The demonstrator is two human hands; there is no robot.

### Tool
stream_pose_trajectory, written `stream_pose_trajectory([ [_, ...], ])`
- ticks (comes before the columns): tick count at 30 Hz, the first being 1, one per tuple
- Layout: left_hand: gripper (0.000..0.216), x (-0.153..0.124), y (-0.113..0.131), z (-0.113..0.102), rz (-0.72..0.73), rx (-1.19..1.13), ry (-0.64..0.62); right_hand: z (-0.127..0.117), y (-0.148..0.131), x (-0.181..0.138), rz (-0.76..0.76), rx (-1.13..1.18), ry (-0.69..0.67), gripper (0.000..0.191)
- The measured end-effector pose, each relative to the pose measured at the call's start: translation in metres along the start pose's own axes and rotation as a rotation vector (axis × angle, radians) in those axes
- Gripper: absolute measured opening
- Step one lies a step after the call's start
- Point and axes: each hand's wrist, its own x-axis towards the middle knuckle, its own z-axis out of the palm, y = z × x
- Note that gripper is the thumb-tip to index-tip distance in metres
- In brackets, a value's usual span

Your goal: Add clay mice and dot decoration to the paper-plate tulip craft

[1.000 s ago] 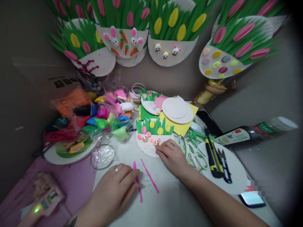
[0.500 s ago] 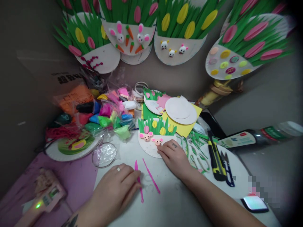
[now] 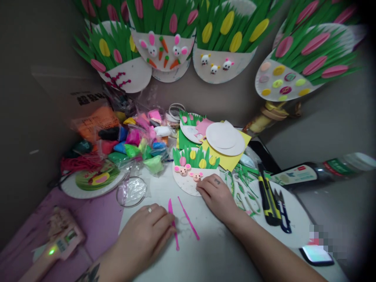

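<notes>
My left hand [image 3: 143,237] lies on the white table surface with fingers curled over a pink modelling tool [image 3: 173,224]; its fingertips press the tool's middle. A second thin pink tool [image 3: 188,218] lies just to the right, untouched. My right hand [image 3: 216,194] rests palm down at the lower right edge of a paper-plate craft [image 3: 188,184] with green grass, yellow and pink flowers and two pink mouse faces [image 3: 188,172]. Its fingertips touch the plate's rim near the right mouse face.
Bags of coloured clay [image 3: 132,141] pile up at the back left beside a clear round lid [image 3: 131,191]. A yellow utility knife [image 3: 266,196], snips [image 3: 282,211], a phone [image 3: 315,252], a bottle [image 3: 317,168] sit right. A glue gun [image 3: 55,248] lies at the lower left. Finished plate crafts [image 3: 164,51] hang on the wall.
The view has shifted slightly, so everything sits a little lower and to the right. Both hands stay where they were on the tool and the plate.
</notes>
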Motion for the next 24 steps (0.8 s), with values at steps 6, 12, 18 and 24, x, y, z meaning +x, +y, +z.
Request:
stream_pose_trajectory([
  [6, 0.017, 0.0017, -0.0004, -0.0002, -0.007, 0.005, 0.003, 0.0001, 0.0001, 0.0008, 0.005, 0.002, -0.009, 0.016],
  [12, 0.017, 0.0018, -0.0017, 0.0011, 0.001, 0.008, 0.004, 0.0007, 0.0004, 0.0006, 0.009, 0.017, -0.024, 0.016],
  [18, 0.018, 0.0019, -0.0025, 0.0012, -0.006, 0.011, -0.001, -0.0043, -0.0014, 0.0013, 0.042, 0.063, 0.01, 0.017],
  [24, 0.017, 0.0016, -0.0027, 0.0006, -0.014, 0.011, 0.0, -0.0088, -0.0061, -0.0001, 0.054, 0.05, 0.01, 0.018],
])
